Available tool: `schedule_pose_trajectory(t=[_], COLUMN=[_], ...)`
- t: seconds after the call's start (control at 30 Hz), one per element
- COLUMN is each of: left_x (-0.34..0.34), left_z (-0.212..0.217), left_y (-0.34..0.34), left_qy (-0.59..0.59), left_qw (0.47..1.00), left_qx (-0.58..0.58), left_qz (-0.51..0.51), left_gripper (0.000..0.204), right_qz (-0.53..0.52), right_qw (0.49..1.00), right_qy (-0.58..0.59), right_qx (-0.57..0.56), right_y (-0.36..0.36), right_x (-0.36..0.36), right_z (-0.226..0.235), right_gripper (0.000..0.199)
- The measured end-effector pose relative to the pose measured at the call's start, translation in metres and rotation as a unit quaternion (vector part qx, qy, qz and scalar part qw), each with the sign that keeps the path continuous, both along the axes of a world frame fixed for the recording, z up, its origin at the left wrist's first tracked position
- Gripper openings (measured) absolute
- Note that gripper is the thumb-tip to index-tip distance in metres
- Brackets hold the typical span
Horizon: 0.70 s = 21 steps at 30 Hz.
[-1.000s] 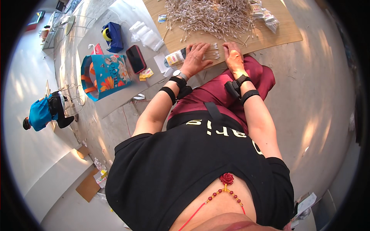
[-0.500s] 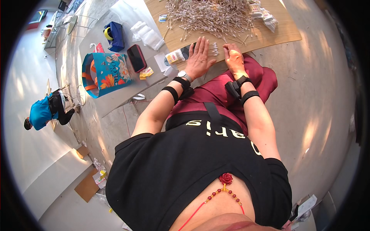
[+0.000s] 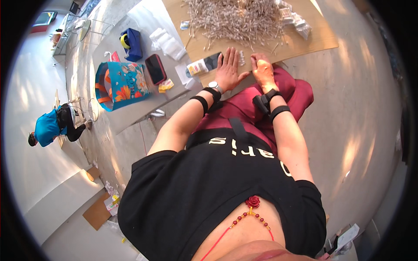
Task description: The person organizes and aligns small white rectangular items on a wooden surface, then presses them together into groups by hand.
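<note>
- Lying flat with fingers spread, the left hand (image 3: pixel 228 69) presses palm-down on the near edge of a brown cardboard sheet (image 3: pixel 320 32), gripping nothing.
- The right hand (image 3: pixel 262 69) rests just beside it on the same edge, fingers curled downward; whether they pinch anything cannot be told.
- A few small white sticks (image 3: pixel 242 56) lie on the cardboard between the two hands, just beyond the fingertips.
- Farther up the sheet sits a big loose heap of the same thin sticks (image 3: pixel 237 19), with small clear packets (image 3: pixel 296 19) at its right side.
- A flat packet with a dark and yellow end (image 3: pixel 203 65) lies at the left hand's outer side, touching the cardboard's edge.
- Left of that, on the pale, glossy floor (image 3: pixel 361 130), are a dark phone (image 3: pixel 155 68), a small yellow wrapper (image 3: pixel 165 85), white folded packets (image 3: pixel 167 42) and a blue box holding a tape roll (image 3: pixel 130 43).
- A bright turquoise bag with flower print and orange handles (image 3: pixel 119 85) lies nearer the left rim.
- Well apart, at the far left, another person in a blue top (image 3: pixel 48 128) crouches on the floor.
- Flat cardboard pieces (image 3: pixel 98 213) lie near the white wall at lower left.
</note>
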<state>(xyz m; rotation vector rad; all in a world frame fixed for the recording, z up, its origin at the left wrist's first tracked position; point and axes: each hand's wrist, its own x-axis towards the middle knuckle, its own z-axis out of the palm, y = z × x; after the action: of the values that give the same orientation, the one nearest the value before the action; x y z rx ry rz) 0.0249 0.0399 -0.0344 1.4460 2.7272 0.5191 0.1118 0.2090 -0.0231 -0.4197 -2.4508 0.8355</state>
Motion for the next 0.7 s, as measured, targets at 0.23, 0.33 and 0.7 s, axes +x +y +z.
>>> schedule_pose_trajectory(t=[0.23,0.33,0.7], left_x=[-0.004,-0.005,0.002], left_z=[-0.002,0.007,0.005], left_y=[0.001,0.001,-0.001], left_qy=[0.013,0.013,0.019], left_qw=[0.999,0.999,0.999], left_qx=[-0.036,-0.041,-0.019], left_qz=[-0.025,-0.024,-0.028], left_gripper=[0.105,0.103,0.100], right_qz=[0.002,0.027,-0.128], right_qw=[0.998,0.996,0.964], right_qy=[-0.010,-0.008,-0.131], right_qx=[0.058,0.090,0.193], right_y=[0.003,0.002,0.001], right_x=[-0.009,-0.017,-0.030], right_z=[-0.051,-0.015,-0.015], right_gripper=[0.029,0.023,0.031])
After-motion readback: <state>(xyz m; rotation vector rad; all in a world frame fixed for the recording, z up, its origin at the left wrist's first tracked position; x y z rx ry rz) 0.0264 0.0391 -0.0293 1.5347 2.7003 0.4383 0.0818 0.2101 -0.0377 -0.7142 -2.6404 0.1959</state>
